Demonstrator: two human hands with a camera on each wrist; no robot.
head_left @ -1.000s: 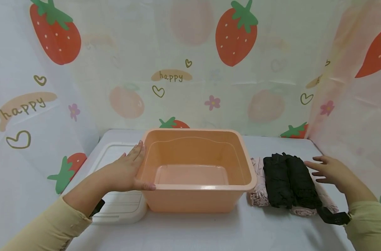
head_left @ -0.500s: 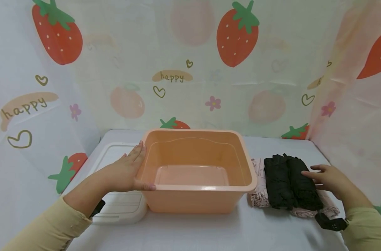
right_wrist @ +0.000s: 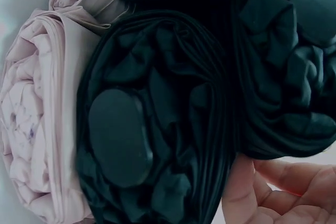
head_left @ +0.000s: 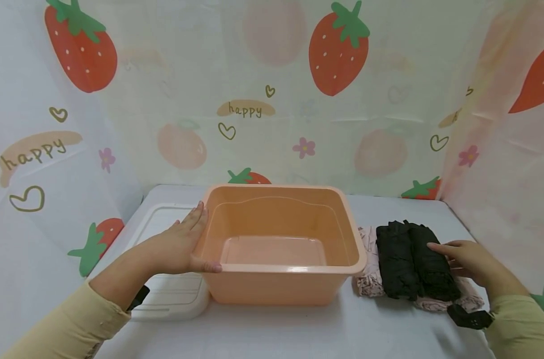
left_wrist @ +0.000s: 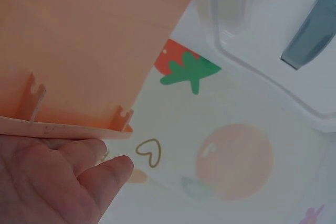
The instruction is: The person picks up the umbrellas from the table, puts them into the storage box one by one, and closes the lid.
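A peach plastic tub (head_left: pixel 276 286) stands upright in the middle of the head view, with a bare inside. My left hand (head_left: pixel 178 249) rests against its left side, fingers straight along the rim and thumb on the front rim. Fingertips (left_wrist: pixel 113 174) show just outside the tub's rim in the left wrist view. On the right, two rolled black cloths (head_left: pixel 397 259) lie side by side on top of pale pink rolled cloths (head_left: pixel 369 262). My right hand (head_left: pixel 471 262) grips the right-hand black roll (right_wrist: pixel 289 93), thumb on top; some fingers are hidden behind it.
A white lid (head_left: pixel 171 299) with a grey clip (left_wrist: pixel 312 32) lies left of the tub, partly under my left forearm. The white table (head_left: pixel 276 334) is backed and flanked by a strawberry-print cloth (head_left: pixel 321 124).
My right hand has moved left and down from beside the cloth stack onto the right-hand black roll. My left hand and the tub have stayed in place.
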